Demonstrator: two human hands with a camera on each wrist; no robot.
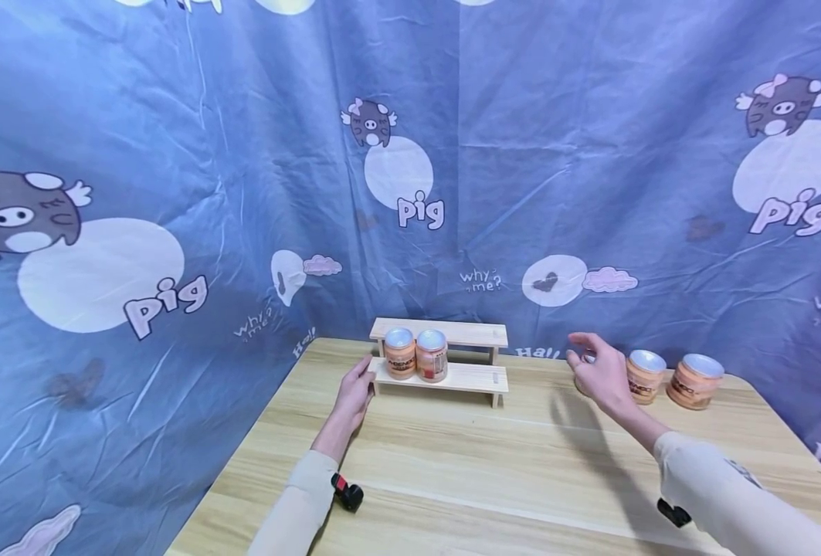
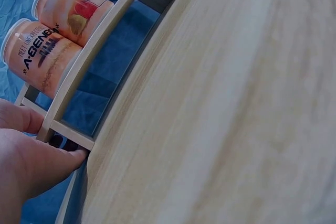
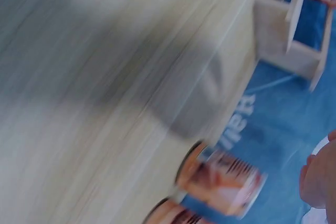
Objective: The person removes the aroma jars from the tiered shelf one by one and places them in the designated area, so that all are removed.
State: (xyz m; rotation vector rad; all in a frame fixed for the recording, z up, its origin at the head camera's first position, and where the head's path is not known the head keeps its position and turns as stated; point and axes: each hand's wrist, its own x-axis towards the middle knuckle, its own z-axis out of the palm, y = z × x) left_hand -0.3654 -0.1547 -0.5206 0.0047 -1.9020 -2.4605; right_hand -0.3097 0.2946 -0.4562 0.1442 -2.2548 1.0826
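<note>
My left hand (image 1: 354,392) grips the left end of a two-tier wooden display rack (image 1: 476,378). In the left wrist view, the thumb and fingers of that hand (image 2: 31,156) pinch the rack's end. Two orange cans with silvery lids, one can (image 1: 401,361) beside another can (image 1: 432,364), stand on the left part of its lower step. My right hand (image 1: 599,372) hovers with bent, parted fingers and nothing between them. Behind it a can (image 1: 581,385) is mostly hidden in the head view; the right wrist view shows a blurred can (image 3: 220,182) apart from the hand (image 3: 319,177).
Two more orange cans, a nearer can (image 1: 643,378) and a farther can (image 1: 695,382), stand in a row at the table's back right. A blue printed curtain (image 1: 493,193) hangs behind the wooden table (image 1: 466,471) and along its left side.
</note>
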